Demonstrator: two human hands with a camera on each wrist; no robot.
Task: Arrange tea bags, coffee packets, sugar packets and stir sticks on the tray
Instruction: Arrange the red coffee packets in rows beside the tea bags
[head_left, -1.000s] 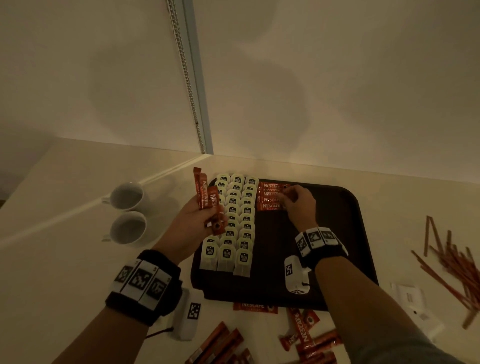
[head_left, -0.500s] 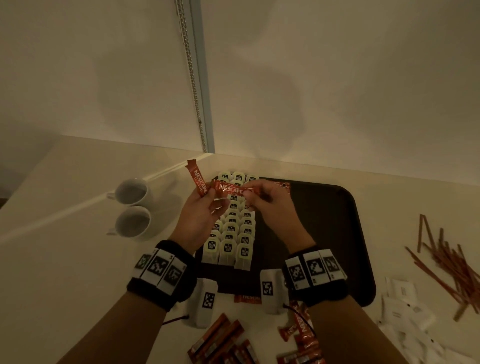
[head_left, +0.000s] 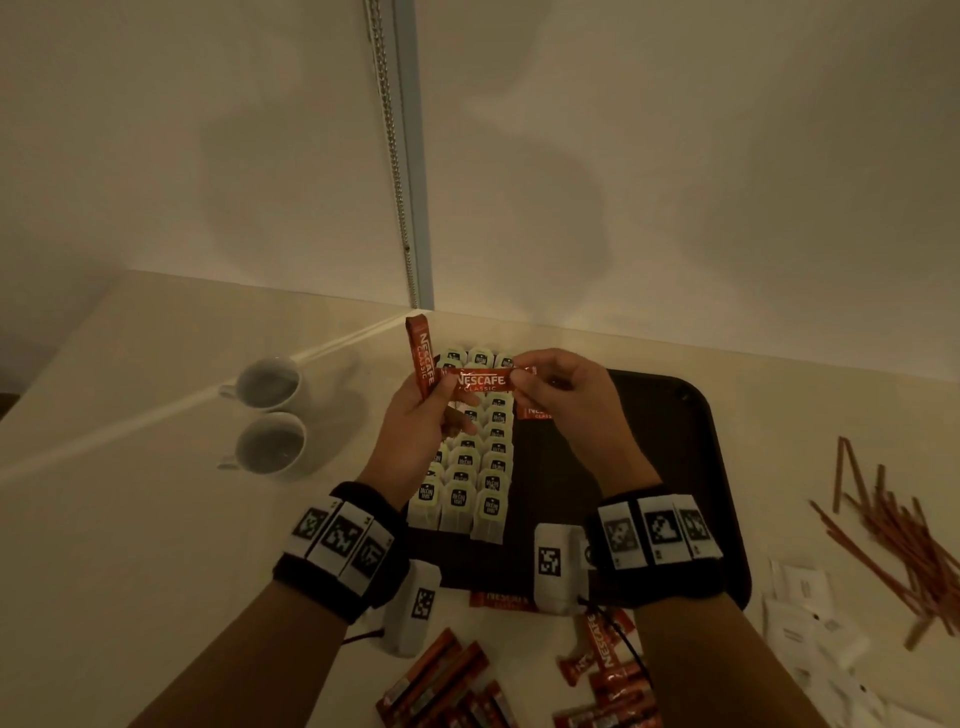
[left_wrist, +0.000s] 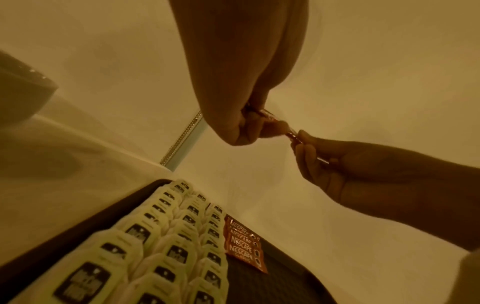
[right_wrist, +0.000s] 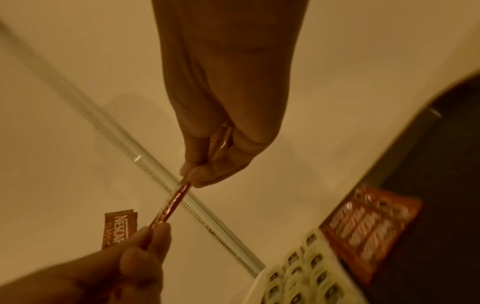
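A dark tray (head_left: 670, 415) holds three rows of pale tea bags (head_left: 462, 493) along its left side, with red coffee packets (left_wrist: 244, 244) laid flat beside their far end. Above the tea bags, one red coffee packet (head_left: 480, 381) hangs level between both hands. My left hand (head_left: 421, 421) pinches its left end and also holds an upright packet (head_left: 421, 358). My right hand (head_left: 561, 395) pinches the right end between thumb and fingertips. In the right wrist view that packet (right_wrist: 172, 202) shows edge-on between the two pinches.
Two white cups (head_left: 270, 415) stand left of the tray. Loose coffee packets (head_left: 519, 680) lie on the table in front of it. Brown stir sticks (head_left: 904, 535) and white sugar packets (head_left: 810, 623) lie to the right. A wall and a bead chain (head_left: 395, 156) stand behind.
A second ago my right hand was laying a packet on the tray's row; it came back to the left hand and now pinches the end of a packet held there.
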